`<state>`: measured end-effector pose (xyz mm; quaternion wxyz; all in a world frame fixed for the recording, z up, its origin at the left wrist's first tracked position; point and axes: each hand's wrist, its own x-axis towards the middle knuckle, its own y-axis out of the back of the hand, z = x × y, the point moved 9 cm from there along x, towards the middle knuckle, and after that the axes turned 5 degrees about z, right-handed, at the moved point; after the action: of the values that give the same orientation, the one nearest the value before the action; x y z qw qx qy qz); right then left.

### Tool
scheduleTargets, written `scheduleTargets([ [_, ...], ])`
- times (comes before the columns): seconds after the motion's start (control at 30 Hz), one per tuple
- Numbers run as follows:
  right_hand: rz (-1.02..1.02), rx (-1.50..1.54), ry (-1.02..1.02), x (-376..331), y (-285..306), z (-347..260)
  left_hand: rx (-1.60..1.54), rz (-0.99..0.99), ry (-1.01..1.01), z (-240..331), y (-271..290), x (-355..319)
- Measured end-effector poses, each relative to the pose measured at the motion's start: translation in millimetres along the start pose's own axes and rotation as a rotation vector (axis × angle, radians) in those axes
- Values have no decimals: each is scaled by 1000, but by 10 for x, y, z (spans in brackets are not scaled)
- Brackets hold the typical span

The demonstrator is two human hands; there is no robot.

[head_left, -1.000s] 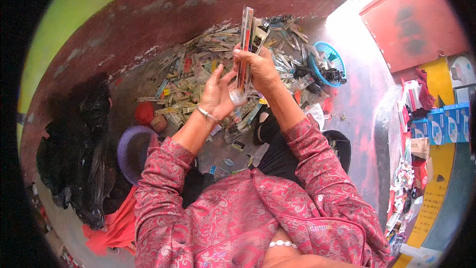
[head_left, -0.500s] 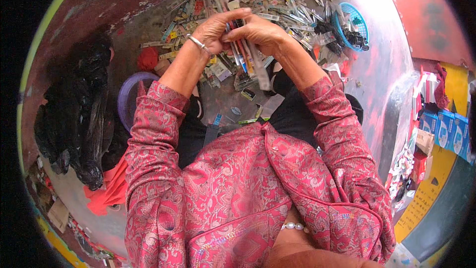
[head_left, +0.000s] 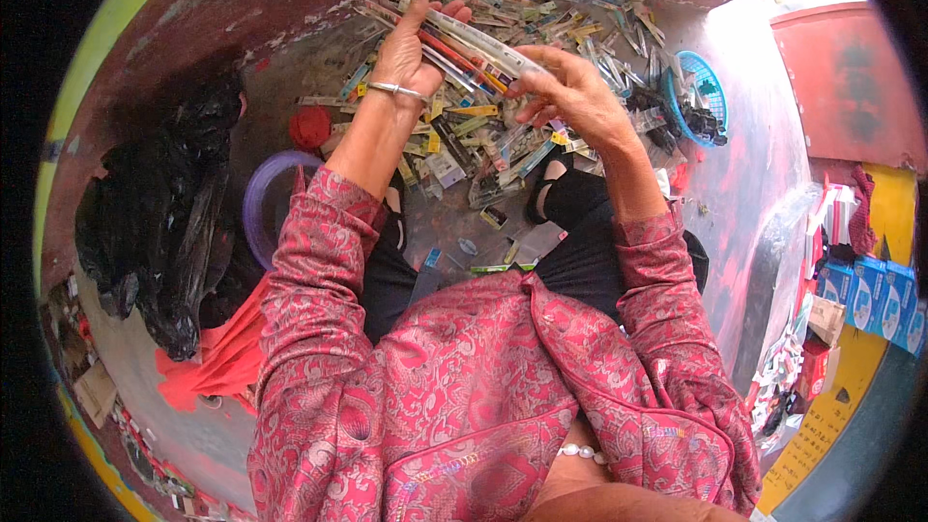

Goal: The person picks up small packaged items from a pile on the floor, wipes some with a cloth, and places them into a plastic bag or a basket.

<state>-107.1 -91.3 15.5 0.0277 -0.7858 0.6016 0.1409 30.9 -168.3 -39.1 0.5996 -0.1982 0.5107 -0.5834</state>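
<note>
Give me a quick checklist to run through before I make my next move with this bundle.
1. Bundle of slim items held by the left hand: ok, it lies between thumb and fingers.
2. Right hand at the bundle: ok, at its lower right end.
3. Right hand's grip firm: cannot tell.
4. Bundle ends level: not ok, they are staggered.
5. Blue basket clear of both hands: ok, it stands apart to the right.

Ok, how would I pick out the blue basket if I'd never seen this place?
Find the dark red wall and the pile of slim packets on the floor by it. At the pile's right edge, to the right of the right hand, sits the basket, with dark bits in it. Its light blue latticed side sets it apart from the purple tub at the left.
</note>
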Motion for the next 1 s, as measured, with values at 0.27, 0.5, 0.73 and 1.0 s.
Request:
scheduleTargets([
  [0.27, 242, -148, 41, 97, 247, 6, -4, -127, 82, -152, -39, 106],
  [0.5, 365, -144, 167, 84, 303, -45, -55, -137, 139, -223, -59, 108],
  [0.73, 588, -468, 376, -47, 262, -315, -186, -119, 129, -178, -102, -4],
  [1.0, 657, -1194, 622, -181, -99, -549, -124, -188, 146, -272, -289, -152],
])
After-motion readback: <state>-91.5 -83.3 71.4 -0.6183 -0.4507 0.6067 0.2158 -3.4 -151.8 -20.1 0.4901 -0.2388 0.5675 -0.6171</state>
